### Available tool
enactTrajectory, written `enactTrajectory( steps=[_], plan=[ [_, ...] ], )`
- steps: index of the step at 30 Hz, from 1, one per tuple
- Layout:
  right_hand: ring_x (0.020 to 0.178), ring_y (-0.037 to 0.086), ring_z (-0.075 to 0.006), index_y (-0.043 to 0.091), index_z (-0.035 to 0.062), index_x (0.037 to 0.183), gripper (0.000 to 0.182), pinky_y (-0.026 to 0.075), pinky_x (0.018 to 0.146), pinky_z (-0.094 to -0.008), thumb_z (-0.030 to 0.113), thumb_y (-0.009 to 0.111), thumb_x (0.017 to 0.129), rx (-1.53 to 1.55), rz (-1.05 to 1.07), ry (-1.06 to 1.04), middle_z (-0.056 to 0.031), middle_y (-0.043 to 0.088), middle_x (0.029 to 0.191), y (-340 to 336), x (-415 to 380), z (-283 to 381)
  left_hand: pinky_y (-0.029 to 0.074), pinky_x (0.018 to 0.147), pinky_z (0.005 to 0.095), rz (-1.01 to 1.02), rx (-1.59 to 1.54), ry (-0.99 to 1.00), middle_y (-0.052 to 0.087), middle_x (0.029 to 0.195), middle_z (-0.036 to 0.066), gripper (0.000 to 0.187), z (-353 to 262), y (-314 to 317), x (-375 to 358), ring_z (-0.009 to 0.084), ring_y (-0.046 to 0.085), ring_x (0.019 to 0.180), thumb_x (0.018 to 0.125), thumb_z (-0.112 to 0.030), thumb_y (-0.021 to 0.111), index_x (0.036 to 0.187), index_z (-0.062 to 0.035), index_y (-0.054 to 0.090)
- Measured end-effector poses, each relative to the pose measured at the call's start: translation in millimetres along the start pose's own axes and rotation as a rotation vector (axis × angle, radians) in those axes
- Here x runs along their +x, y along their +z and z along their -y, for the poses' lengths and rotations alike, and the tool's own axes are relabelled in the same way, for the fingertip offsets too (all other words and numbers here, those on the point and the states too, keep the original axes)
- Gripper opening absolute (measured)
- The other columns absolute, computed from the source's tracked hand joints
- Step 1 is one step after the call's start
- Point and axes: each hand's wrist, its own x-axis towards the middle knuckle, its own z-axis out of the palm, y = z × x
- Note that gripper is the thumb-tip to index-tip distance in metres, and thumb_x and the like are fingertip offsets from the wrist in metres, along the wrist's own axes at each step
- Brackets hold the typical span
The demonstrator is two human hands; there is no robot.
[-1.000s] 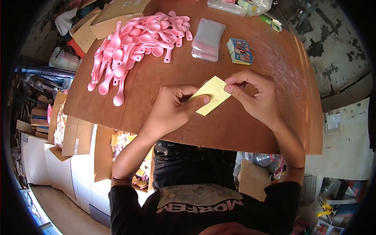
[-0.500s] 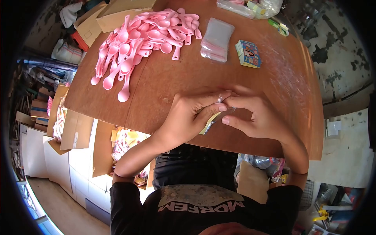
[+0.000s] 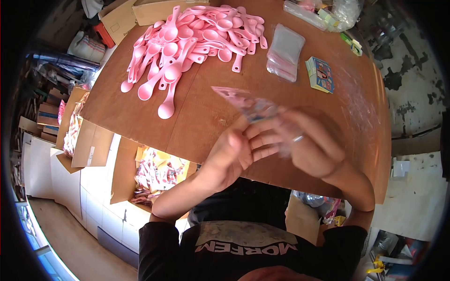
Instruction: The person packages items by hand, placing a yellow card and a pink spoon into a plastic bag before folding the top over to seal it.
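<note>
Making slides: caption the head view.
Open left hand, blurred right hand and packet above a table with pink spoons, clear bags and cards.

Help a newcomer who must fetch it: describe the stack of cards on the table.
On the brown table, find the heap of pink spoons, then the clear plastic bags to its right. Right of those sits the card stack, with a blue printed top and pale yellow edges, unlike the see-through bags.
</note>
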Motion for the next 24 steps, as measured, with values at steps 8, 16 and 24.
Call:
enactTrajectory(
  steps=[8,16,24],
  plan=[
    [0.095,0.063,-0.0205,0.069,0.0112,0.094,0.014,0.055,0.084,-0.0372,0.014,0.067,0.081,0.049,0.062,-0.267,-0.0046,0.066,0.106,56.7,8.4,27.6,0.052,0.091,0.0431,-0.539,-0.066,0.419,0.060,0.106,0.013,0.042,-54.1,-29.9,-28.5,0.0241,0.064,0.096,0.094,-0.015,0.054,0.132,-0.0065,0.041],
    [0.078,0.064,-0.0348,0.064,0.0029,0.097,0.021,0.051,0.066,-0.0446,0.015,0.064,0.079,-0.026,0.199,0.593,-0.0151,0.066,0.086,134.4,59.8,-102.7,0.053,0.091,0.0454,-0.620,0.000,0.517,0.060,0.110,0.012,0.035,-56.5,-30.8,-34.4,0.0254,0.063,0.100,0.092,-0.014,0.056,0.125,-0.0019,0.046],
    [0.066,0.065,-0.0317,0.065,0.0015,0.083,0.013,0.051,0.061,-0.0404,0.014,0.063,0.080,-0.056,0.076,0.513,-0.0164,0.066,0.074,128.8,54.3,-104.8,0.052,0.091,0.0481,-0.655,0.038,0.494,0.060,0.111,0.014,0.037,-48.2,-20.5,-29.2,0.0286,0.062,0.101,0.091,-0.012,0.058,0.123,-0.0008,0.047]
  ],
)
